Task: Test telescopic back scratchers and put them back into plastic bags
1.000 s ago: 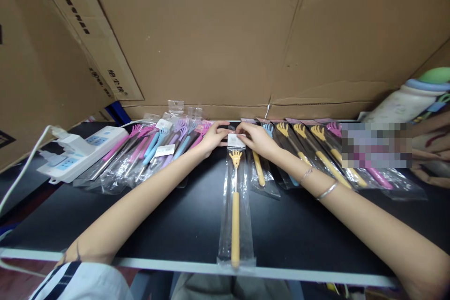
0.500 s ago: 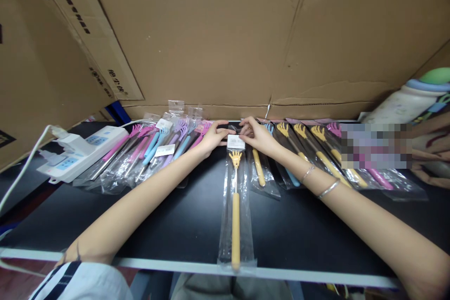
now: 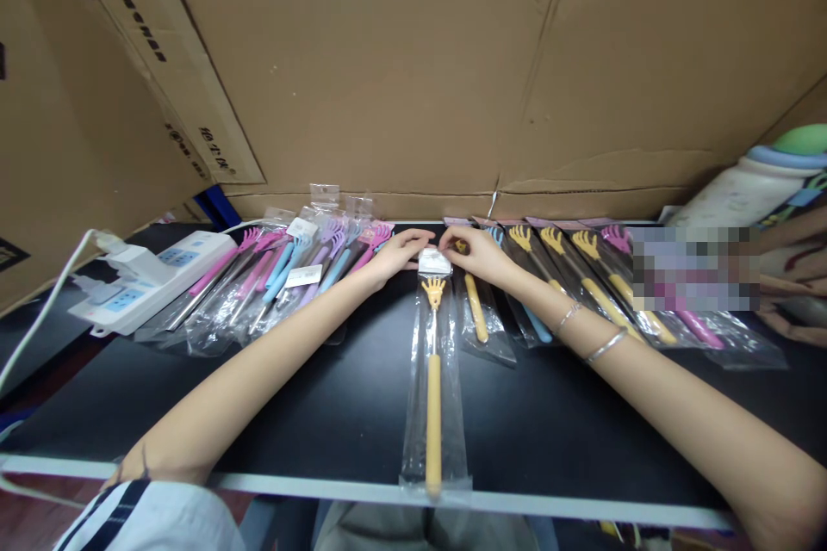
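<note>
Head view: a yellow back scratcher (image 3: pixel 432 387) in a clear bag (image 3: pixel 452 413) lies flat on the black table (image 3: pixel 336 413). Its long axis runs straight away from the person, with the claw end pointing at the cardboard wall (image 3: pixel 413 60) and the handle end at the table's near edge. The left hand (image 3: pixel 394 251) and right hand (image 3: pixel 475 251) meet at the bag's far end, fingers lightly curled, fingertips pinching the flap beside the white label (image 3: pixel 433 261). To the left, a loose heap of bagged pink, blue and purple scratchers (image 3: pixel 290 275) lies fanned out, with a white power strip (image 3: pixel 152 275) beyond it. To the right, a row of bagged yellow and pink scratchers (image 3: pixel 581 275) lies partly under the right forearm, which wears two bracelets (image 3: pixel 585 336). A bottle (image 3: pixel 755 181) lies at the far right.
</note>
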Tool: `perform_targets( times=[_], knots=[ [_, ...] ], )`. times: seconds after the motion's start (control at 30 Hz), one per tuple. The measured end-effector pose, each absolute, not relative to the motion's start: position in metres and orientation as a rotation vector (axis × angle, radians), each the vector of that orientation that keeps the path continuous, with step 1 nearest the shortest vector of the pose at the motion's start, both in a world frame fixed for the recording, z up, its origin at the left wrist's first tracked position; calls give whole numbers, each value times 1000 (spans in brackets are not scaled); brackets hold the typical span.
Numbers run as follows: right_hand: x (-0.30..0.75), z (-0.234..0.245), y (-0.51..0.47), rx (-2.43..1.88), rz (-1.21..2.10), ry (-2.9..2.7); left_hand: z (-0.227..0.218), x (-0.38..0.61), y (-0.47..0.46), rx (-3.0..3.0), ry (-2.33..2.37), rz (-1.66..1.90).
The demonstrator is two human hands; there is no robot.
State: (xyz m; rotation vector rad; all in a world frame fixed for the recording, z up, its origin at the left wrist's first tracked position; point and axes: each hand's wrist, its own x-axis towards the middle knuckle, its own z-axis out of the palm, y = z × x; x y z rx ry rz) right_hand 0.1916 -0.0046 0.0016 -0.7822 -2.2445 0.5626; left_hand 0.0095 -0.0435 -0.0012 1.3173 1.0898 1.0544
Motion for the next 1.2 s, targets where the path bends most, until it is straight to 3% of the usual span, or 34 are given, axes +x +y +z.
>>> perform_targets(
  times=[1.2],
  knots=[
    [197, 0, -3, -760, 612, -2324, -10, 11, -39, 1336, 1099, 1101]
  ],
)
